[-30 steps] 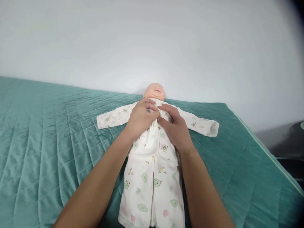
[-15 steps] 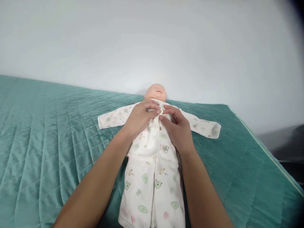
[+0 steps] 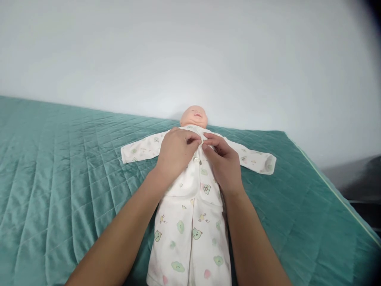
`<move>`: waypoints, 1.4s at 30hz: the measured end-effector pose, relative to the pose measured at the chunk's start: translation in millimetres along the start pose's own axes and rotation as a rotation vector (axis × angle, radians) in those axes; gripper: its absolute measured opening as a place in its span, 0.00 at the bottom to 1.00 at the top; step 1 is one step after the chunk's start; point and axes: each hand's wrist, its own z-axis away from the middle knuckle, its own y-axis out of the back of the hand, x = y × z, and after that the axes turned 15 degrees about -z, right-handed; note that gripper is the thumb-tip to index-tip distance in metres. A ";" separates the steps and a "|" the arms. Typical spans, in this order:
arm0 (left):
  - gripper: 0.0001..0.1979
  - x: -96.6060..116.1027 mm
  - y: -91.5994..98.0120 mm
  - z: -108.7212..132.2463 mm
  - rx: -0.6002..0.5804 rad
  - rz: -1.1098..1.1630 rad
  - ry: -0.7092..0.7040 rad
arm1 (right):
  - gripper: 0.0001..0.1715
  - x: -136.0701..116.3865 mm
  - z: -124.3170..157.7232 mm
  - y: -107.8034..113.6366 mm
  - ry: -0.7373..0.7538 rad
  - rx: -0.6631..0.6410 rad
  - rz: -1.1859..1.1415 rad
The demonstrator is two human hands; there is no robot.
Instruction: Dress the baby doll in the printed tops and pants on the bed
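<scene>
A baby doll (image 3: 194,115) lies on its back with its head toward the wall. It wears a white printed jacket (image 3: 186,186) with long sleeves spread to both sides, and matching trousers (image 3: 178,242). At the upper chest, my left hand (image 3: 178,151) pinches the front edge of the jacket between thumb and fingers. My right hand (image 3: 222,159) pinches the same front opening from the other side, fingertips almost touching the left ones. A button between the fingertips is mostly hidden. Below them, another small button (image 3: 195,159) shows on the jacket front.
A green quilted cover (image 3: 74,178) spreads under the doll, with its piped edge (image 3: 333,186) at the right. Behind it rises a plain pale wall (image 3: 178,51). Something dark (image 3: 367,190) stands beyond the right edge.
My left fingers have curled in and closed tighter at the jacket's front edge, covering more of the button. My right hand has stayed almost in place.
</scene>
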 end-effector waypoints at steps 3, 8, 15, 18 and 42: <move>0.09 4.4 0.9 0.5 0.010 -0.070 -0.021 | 0.03 0.7 0.0 0.0 0.007 0.015 -0.039; 0.07 4.4 2.6 0.2 -0.020 -0.075 0.028 | 0.02 -1.1 1.0 0.0 -0.004 0.025 -0.034; 0.06 7.9 4.9 2.7 -0.036 -0.033 0.082 | 0.01 2.1 0.5 0.5 0.074 -0.002 -0.061; 0.06 8.9 3.8 2.8 -0.048 -0.032 0.099 | 0.01 3.1 -0.1 0.7 0.085 -0.010 -0.050; 0.13 4.0 -6.5 1.0 -0.048 0.166 0.184 | 0.03 -1.1 -0.2 -1.3 0.009 -0.006 -0.034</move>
